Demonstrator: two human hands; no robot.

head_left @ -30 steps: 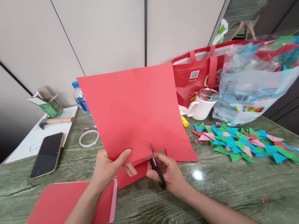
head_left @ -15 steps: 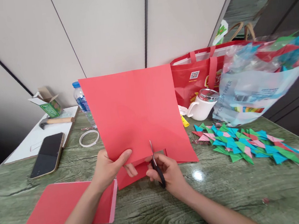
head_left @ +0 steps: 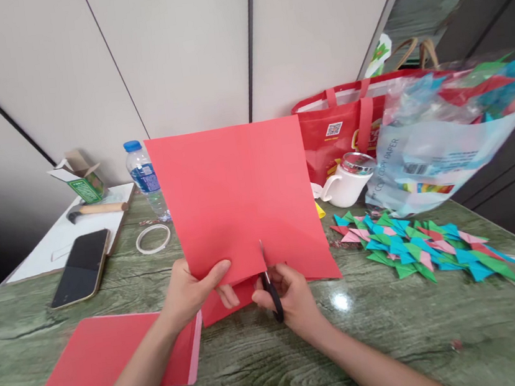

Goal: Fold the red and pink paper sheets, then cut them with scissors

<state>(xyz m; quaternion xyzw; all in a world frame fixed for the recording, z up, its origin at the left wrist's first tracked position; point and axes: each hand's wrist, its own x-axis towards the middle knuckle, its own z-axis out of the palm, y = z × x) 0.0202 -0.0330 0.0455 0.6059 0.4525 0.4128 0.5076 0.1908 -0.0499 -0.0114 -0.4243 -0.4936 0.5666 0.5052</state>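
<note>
A large sheet of red paper [head_left: 239,195] is held up and tilted in front of me. My left hand [head_left: 205,284] pinches its lower left edge, thumb in front and fingers behind. My right hand [head_left: 288,292] grips black-handled scissors [head_left: 273,297], whose blades point upward into the cut at the sheet's lower edge. Part of the blades is hidden by the paper. Below the sheet, more red paper [head_left: 227,306] shows between my hands. To the left, a stack of red paper [head_left: 112,352] with a pink edge lies on the table, partly under my left forearm.
At left are a phone [head_left: 81,268], a hammer [head_left: 97,208], a small green box [head_left: 85,183], a tape roll [head_left: 153,238] and a bottle [head_left: 143,175]. At right are a lidded mug [head_left: 347,182], a red bag [head_left: 318,132], a plastic bag [head_left: 426,153] and folded paper pieces [head_left: 418,245].
The scissor blades have closed further and cut into the paper. The sheet's upper part has shifted slightly right and down. Both hands keep their grips.
</note>
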